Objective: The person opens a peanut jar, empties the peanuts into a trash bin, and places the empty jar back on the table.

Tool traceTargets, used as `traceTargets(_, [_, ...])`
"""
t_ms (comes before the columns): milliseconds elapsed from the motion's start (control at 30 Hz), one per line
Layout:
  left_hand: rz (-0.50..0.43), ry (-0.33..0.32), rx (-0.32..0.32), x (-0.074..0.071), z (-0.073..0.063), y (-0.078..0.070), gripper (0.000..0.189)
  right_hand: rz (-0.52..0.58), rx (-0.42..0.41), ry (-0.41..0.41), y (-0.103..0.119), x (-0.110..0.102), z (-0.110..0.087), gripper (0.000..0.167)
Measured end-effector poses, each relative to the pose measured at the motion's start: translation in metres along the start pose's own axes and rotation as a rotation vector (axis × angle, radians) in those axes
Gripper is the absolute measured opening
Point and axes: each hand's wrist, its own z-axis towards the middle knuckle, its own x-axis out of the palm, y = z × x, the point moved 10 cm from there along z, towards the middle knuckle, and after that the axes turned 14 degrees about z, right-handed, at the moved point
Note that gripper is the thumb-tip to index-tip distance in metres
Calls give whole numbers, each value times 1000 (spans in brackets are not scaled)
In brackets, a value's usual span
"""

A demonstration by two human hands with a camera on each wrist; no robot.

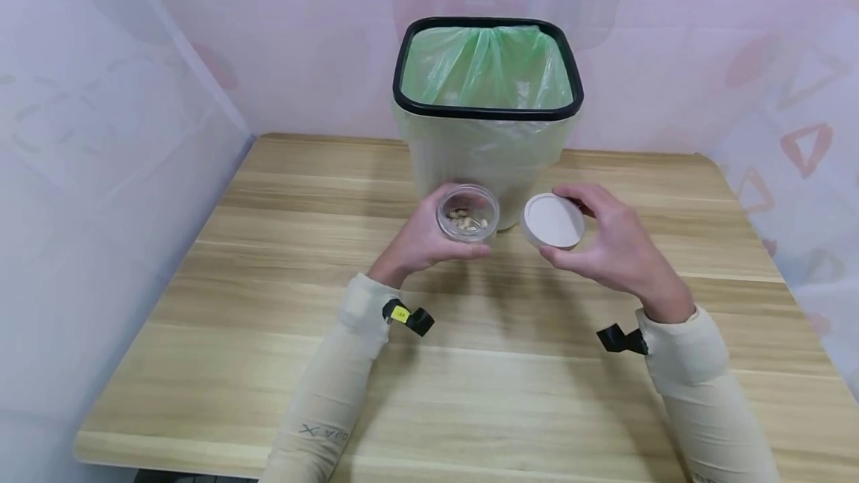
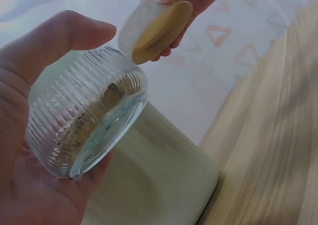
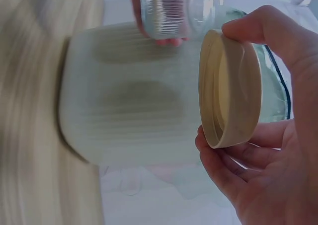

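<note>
My left hand (image 1: 429,233) grips a clear ribbed glass jar (image 2: 84,111) round its side, with the open mouth facing up in the head view. Several small tan pieces (image 1: 466,221) that look like nuts lie at the jar's bottom. In my right hand (image 1: 607,244) a round white lid (image 1: 553,221) is pinched by its rim between thumb and fingers. The lid's hollow underside (image 3: 216,91) shows in the right wrist view. Jar and lid are apart, side by side, in front of the trash bin (image 1: 470,151).
The pale bin stands at the table's back edge, with a black rim (image 1: 488,112) and a green plastic liner (image 1: 483,69) inside. Under both hands is a wood-grain table (image 1: 483,401). Printed pink and white cloth walls (image 1: 322,43) rise behind and at the sides.
</note>
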Motion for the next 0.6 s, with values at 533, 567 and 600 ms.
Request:
traceTargets(533, [35, 4, -28, -9, -13, 7, 76, -108, -13, 111, -22, 28, -6, 78])
traceTargets(567, [35, 4, -28, -10, -13, 7, 76, -109, -10, 121, -24, 30, -7, 78])
traceTargets(600, [35, 3, -28, -10, -14, 7, 75, -111, -4, 131, -26, 32, -7, 78])
